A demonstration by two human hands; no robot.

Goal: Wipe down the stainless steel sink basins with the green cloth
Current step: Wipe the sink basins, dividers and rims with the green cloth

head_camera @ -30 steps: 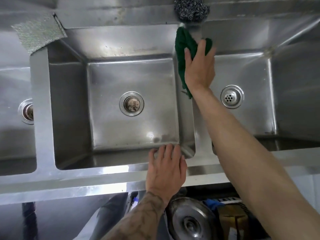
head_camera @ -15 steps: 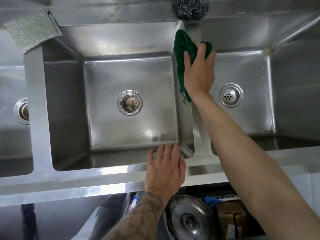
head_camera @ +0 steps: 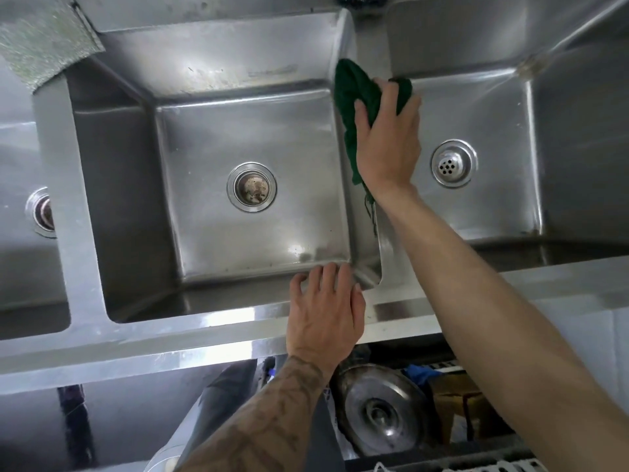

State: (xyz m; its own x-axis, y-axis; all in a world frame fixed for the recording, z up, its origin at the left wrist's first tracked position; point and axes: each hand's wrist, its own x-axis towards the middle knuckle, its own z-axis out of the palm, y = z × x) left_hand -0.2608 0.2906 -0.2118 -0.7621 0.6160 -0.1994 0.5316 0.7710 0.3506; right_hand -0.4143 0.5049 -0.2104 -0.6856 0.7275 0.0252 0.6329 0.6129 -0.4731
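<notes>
Wiping: right hand [head_camera: 388, 144] grips green cloth [head_camera: 354, 86] on basin divider [head_camera: 371, 32]
Resting: left hand [head_camera: 326, 315] flat on front rim [head_camera: 170, 335]

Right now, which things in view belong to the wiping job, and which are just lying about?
Job: green cloth, gripped by the right hand on the divider; middle basin; right basin; left hand resting on the front rim.
Lying about: silvery scouring pad at the back left; metal lid underneath.

- On divider [head_camera: 371, 39] between middle basin [head_camera: 252, 131] and right basin [head_camera: 493, 114]: cloth [head_camera: 352, 93], under right hand [head_camera: 388, 141].
- On front rim [head_camera: 170, 335], before middle basin: left hand [head_camera: 326, 318].
- On back ledge [head_camera: 204, 8], left of middle basin: pad [head_camera: 44, 39].
- Below front rim: lid [head_camera: 377, 410].
</notes>
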